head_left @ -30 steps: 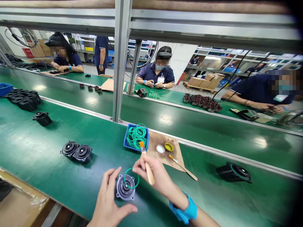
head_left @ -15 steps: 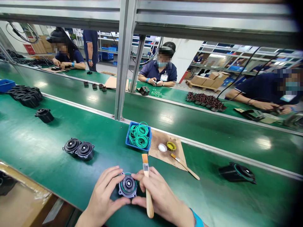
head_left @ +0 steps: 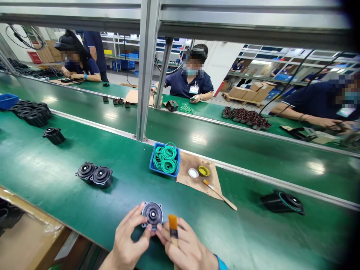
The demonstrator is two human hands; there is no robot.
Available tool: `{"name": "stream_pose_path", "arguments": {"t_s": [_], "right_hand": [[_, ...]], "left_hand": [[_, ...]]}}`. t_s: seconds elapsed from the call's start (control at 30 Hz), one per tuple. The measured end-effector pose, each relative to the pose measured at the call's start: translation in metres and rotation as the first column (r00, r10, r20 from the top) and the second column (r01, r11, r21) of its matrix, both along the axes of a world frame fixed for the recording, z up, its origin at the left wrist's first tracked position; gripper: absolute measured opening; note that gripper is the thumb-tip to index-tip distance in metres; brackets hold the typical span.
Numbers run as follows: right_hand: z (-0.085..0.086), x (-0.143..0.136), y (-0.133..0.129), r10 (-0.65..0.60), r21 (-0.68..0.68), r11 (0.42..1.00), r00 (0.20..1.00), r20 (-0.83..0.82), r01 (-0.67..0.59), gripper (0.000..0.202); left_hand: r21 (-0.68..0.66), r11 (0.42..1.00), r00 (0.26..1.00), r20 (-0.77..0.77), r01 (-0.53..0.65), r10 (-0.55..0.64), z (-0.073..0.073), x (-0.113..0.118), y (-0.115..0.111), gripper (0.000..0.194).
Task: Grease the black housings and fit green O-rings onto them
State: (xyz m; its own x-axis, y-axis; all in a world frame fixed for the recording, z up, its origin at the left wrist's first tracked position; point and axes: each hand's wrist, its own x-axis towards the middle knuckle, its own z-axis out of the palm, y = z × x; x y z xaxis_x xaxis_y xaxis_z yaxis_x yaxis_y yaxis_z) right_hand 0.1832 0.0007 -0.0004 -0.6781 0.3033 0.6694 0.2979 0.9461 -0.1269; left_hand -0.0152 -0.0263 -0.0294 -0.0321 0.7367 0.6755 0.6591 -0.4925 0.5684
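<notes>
Round black cap (head_left: 152, 214) face-up between both hands' pinching fingers (head_left: 146, 229), brush (head_left: 173, 225) bristles-up in the right.

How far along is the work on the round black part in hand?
One black unit with a green ring lies finished-looking on the belt. Both hands, left hand and right hand, grip the round black part; the right also holds a brush. Two similar parts wait nearby.

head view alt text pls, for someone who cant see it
Two bare hands, left hand and right hand, hold a round black part over a green conveyor belt; the right also holds a small brush. Behind lie a blue tray of green rings, two more black parts, and workers seated across.
</notes>
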Motion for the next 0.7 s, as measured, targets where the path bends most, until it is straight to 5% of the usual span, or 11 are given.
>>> {"name": "stream_pose_path", "arguments": {"t_s": [0.1, 0.17, 0.33, 0.43, 0.5, 0.6, 0.7], "right_hand": [[0.007, -0.001, 0.005, 0.025, -0.094, 0.995, 0.997, -0.072, -0.031, 0.026], [0.016, 0.001, 0.008, -0.022, -0.293, 0.955, 0.977, -0.21, -0.042, 0.016], [0.034, 0.019, 0.017, -0.336, -0.777, 0.619, 0.857, -0.391, -0.111, 0.031], [0.038, 0.028, 0.021, -0.456, -0.857, 0.477, 0.778, -0.432, -0.196, 0.049], [0.039, 0.03, 0.022, -0.521, -0.881, 0.439, 0.749, -0.409, -0.176, 0.053], [0.042, 0.027, 0.021, -0.571, -0.917, 0.378, 0.747, -0.341, -0.129, 0.051], [0.047, 0.02, 0.019, -0.568, -0.965, 0.214, 0.785, -0.247, -0.149, 0.053]], "left_hand": [[0.055, 0.997, 0.999, -0.021, 0.051, -0.05, 0.001, -0.003, 0.0, 0.019], [0.019, 0.997, 0.997, 0.011, 0.079, -0.079, 0.002, -0.005, 0.001, 0.018], [-0.317, 0.945, 0.993, 0.11, 0.084, -0.051, 0.001, -0.004, 0.004, 0.078], [-0.422, 0.895, 0.984, 0.159, 0.143, -0.082, -0.001, -0.003, 0.008, 0.075], [-0.463, 0.872, 0.979, 0.189, 0.16, -0.079, -0.001, -0.003, 0.01, 0.068], [-0.48, 0.862, 0.969, 0.242, 0.161, -0.046, 0.002, -0.003, 0.011, 0.065], [-0.482, 0.858, 0.959, 0.28, 0.177, -0.04, 0.003, -0.003, 0.011, 0.063]]}}
